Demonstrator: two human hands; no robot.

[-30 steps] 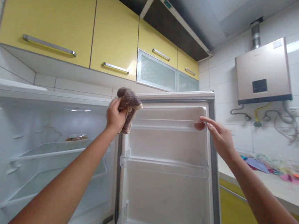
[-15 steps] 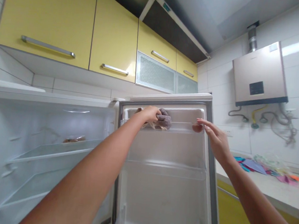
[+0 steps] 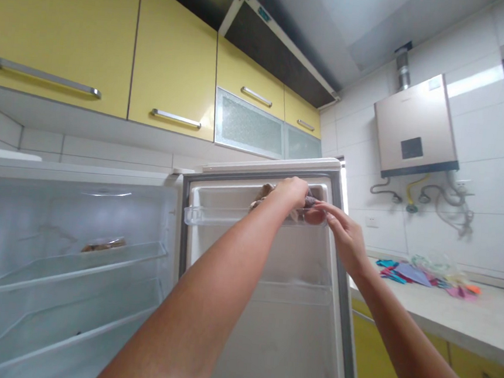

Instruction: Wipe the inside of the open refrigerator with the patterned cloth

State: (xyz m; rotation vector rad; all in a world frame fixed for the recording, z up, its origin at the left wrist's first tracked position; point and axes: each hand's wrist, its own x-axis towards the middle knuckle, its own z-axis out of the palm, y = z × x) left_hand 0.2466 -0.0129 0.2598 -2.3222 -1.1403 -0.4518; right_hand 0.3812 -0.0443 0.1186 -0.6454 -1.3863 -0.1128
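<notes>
My left hand (image 3: 292, 192) reaches into the top shelf of the open fridge door and is closed around a crumpled grey-brown cloth (image 3: 262, 194). Part of the cloth hides behind the hand and forearm. The clear plastic door shelf (image 3: 218, 215) runs along beneath it. At the shelf's right end, my right hand (image 3: 345, 229) has its fingertips pinched at a smooth, brown, rounded thing that looks like an egg (image 3: 315, 216). Its lower part shows through the clear shelf wall. The cloth and the right fingertips nearly meet.
The fridge door (image 3: 282, 344) stands open beside the cabinet with glass shelves (image 3: 72, 272); a bagged item (image 3: 105, 245) lies on the upper one. Yellow wall cupboards (image 3: 175, 59) hang above. Colourful cloths or bags (image 3: 416, 274) lie on the counter (image 3: 448, 315) at right, below a water heater (image 3: 416, 127).
My left hand has slid the cloth rightward along the shelf, close to my right hand. The right hand stays at the shelf's right end. The view has turned slightly right.
</notes>
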